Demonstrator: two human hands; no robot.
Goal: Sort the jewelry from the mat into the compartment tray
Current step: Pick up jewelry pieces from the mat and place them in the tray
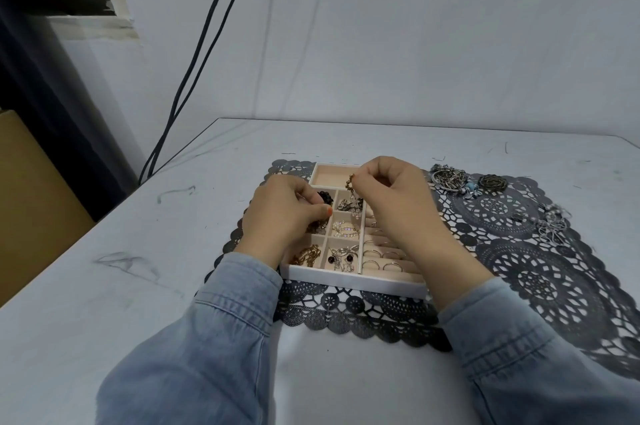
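- Bronze-toned dangling piece [351, 182]: hanging from the right hand [391, 196], whose thumb and forefinger are pinching its top end. Its lower links are trailing toward a middle compartment just below that hand.
- Left hand [280, 213]: fingers are curling down into the compartments beneath it, beside dark beads [325, 197]. Whether they are pinching anything, I cannot tell.
- Handling, judged: the piece is looking light, limp and prone to snagging. Gripping the top link is letting it hang straight, and slow lowering should be sparing the pieces lying below.
- Compartment tray [353, 280]: lying under both hands on the black lace mat [519, 268], with rings [384, 256] standing in slots beneath the right wrist.
- Unsorted lots: 3 clusters are lying on the mat to the right of the right hand: silver hoops [448, 178], a bronze rosette [491, 182] and a silver tangle [554, 223].
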